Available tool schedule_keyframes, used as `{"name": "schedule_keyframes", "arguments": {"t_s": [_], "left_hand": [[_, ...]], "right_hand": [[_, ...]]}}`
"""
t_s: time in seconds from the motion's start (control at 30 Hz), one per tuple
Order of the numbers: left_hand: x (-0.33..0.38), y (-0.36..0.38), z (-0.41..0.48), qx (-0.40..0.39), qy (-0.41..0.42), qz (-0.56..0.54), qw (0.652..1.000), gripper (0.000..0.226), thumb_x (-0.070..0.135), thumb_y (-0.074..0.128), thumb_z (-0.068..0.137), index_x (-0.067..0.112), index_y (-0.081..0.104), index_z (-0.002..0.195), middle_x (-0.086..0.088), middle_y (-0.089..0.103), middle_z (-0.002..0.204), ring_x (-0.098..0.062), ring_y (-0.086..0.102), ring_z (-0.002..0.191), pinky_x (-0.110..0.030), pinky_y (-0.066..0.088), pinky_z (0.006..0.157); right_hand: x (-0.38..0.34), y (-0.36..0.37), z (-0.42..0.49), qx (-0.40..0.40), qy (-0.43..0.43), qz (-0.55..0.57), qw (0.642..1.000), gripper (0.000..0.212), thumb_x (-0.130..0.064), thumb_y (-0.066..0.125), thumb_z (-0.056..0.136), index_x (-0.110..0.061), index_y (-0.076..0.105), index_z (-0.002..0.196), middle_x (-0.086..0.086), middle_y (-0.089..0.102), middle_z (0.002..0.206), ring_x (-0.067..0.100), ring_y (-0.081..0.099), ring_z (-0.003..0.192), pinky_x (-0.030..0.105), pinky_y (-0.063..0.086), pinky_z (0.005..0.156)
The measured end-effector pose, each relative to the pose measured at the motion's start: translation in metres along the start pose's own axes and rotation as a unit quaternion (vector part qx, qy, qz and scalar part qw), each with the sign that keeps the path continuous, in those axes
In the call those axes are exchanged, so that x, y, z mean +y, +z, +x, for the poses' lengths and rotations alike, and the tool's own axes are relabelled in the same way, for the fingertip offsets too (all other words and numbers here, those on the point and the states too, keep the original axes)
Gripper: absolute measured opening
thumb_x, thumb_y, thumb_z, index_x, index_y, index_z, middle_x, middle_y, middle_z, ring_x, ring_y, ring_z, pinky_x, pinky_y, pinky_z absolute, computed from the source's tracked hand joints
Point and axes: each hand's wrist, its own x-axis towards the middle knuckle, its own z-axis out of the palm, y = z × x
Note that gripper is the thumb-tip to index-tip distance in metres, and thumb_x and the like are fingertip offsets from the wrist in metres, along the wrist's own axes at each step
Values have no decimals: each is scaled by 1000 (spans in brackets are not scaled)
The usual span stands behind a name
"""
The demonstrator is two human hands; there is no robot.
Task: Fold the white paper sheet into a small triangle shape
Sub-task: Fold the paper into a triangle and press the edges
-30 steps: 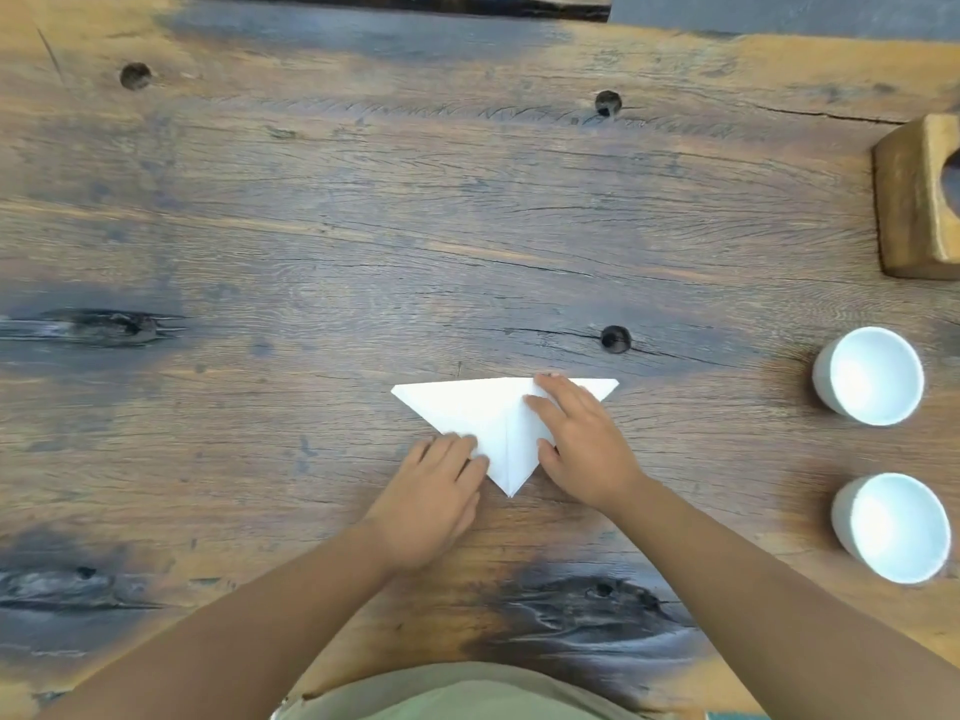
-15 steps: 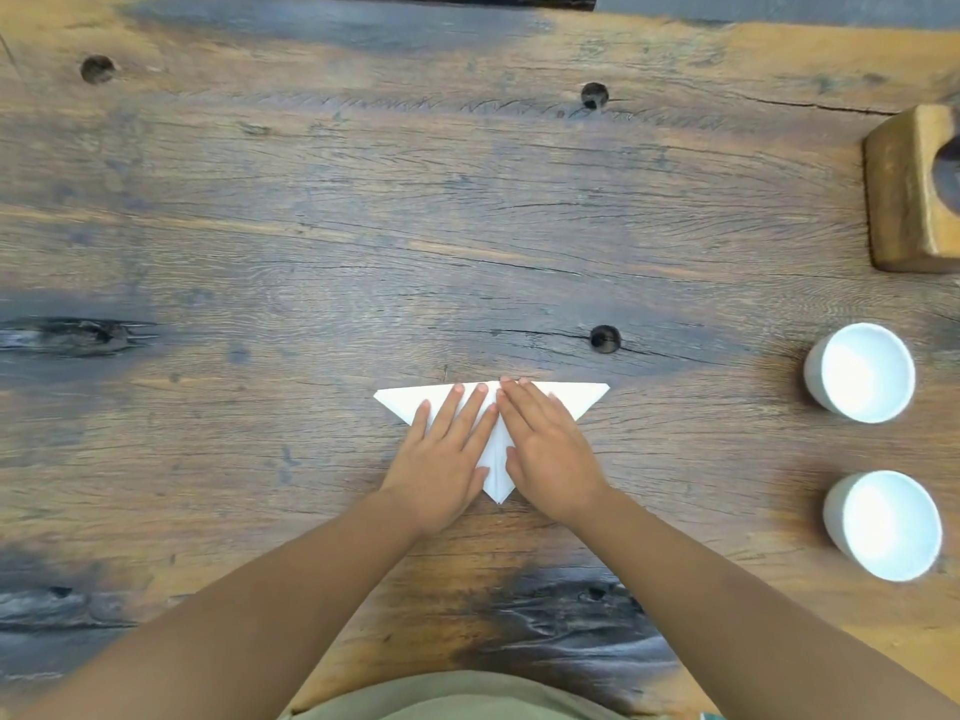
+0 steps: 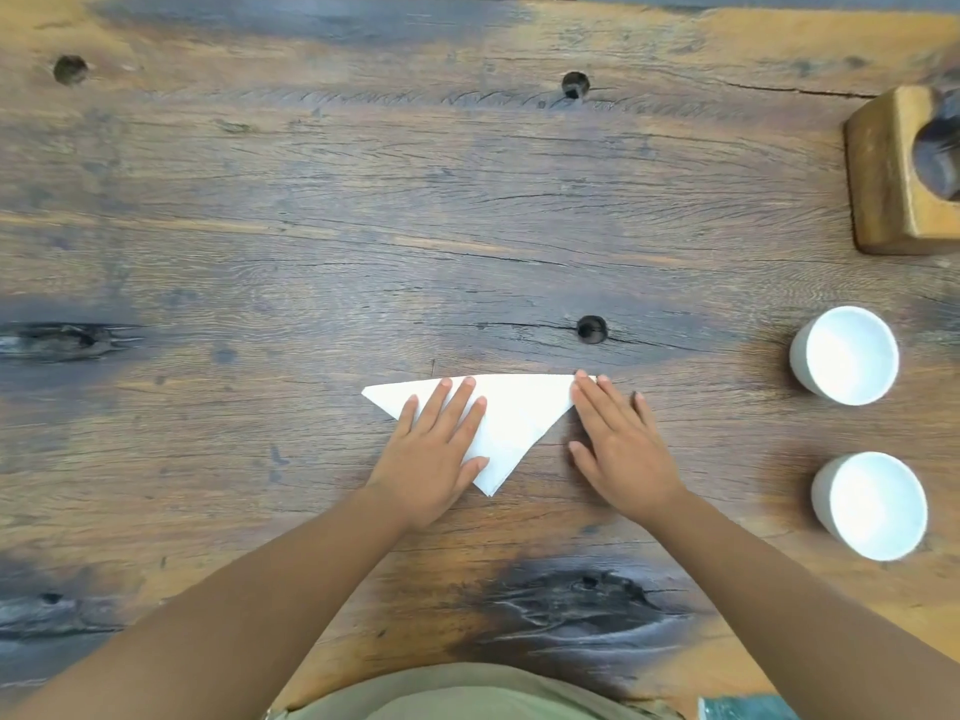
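The white paper sheet [image 3: 511, 418] lies on the counter [image 3: 467, 226] as a triangle, long edge left-right, tip toward us. Our left hand [image 3: 434, 449] presses it with flat, spread fingers [image 3: 457, 402]; our right hand [image 3: 621, 444], equally flat, touches only its right corner, gripping nothing.

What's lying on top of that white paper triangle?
The left hand lies flat on the white paper triangle; the right hand touches only its right corner. The paper beneath the left hand is hidden.

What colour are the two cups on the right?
Both cups are plain white, seen clearly in the head view.
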Motion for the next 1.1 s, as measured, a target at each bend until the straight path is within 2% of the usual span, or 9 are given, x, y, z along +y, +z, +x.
{"name": "schedule_keyframes", "arguments": {"t_s": [0.17, 0.4, 0.63, 0.8, 0.93, 1.1], "left_hand": [[-1, 0, 0, 4, 0, -10, 1000, 70, 58, 5, 98, 20, -5, 156, -2, -19, 163, -24, -18, 149, -51, 3, 121], [2, -3, 0, -9, -7, -25, 1000, 66, 54, 9, 101, 20, -7, 156, 0, -22, 162, -23, -22, 148, -51, 0, 121], [0, -4, -2, -13, 4, -38, 999, 69, 56, -1, 96, 21, -9, 155, 2, -24, 161, -20, -27, 146, -50, -3, 121], [-3, 0, -1, -4, 7, -41, 999, 67, 56, 8, 100, 22, -6, 156, 2, -22, 162, -20, -25, 147, -50, -2, 121], [-2, 1, 0, -4, 3, -31, 999, 68, 58, 5, 99, 23, -8, 155, 1, -22, 162, -20, -25, 147, -50, -2, 121], [-3, 1, 0, -4, 2, -36, 999, 67, 57, 3, 99, 23, -9, 155, 2, -23, 162, -20, -27, 146, -49, -3, 121]], "right_hand": [[-10, -4, 1, 23, 11, 18, 1000, 76, -62, 9, 96, -17, 4, 157, -5, -4, 164, 14, -7, 151, 46, 0, 123], [-62, -1, 22, 27, -61, 62, 996, 77, -63, 6, 96, -15, 0, 156, -2, -6, 165, 12, -13, 150, 42, -3, 123], [-78, 8, 26, 8, -95, 72, 993, 75, -61, 7, 97, -16, 0, 156, -2, -7, 164, 11, -14, 150, 43, -2, 123], [-65, 7, 26, 22, -62, 92, 994, 75, -62, 4, 96, -18, 0, 156, -4, -7, 165, 10, -13, 150, 42, -3, 123], [-39, 9, 18, 24, -55, 65, 996, 74, -60, 6, 98, -16, 0, 156, -4, -7, 165, 11, -11, 150, 47, 3, 123], [-3, 6, 5, 26, -23, 42, 998, 76, -63, 3, 96, -17, 0, 156, -4, -6, 165, 11, -11, 151, 48, 3, 123]]}}
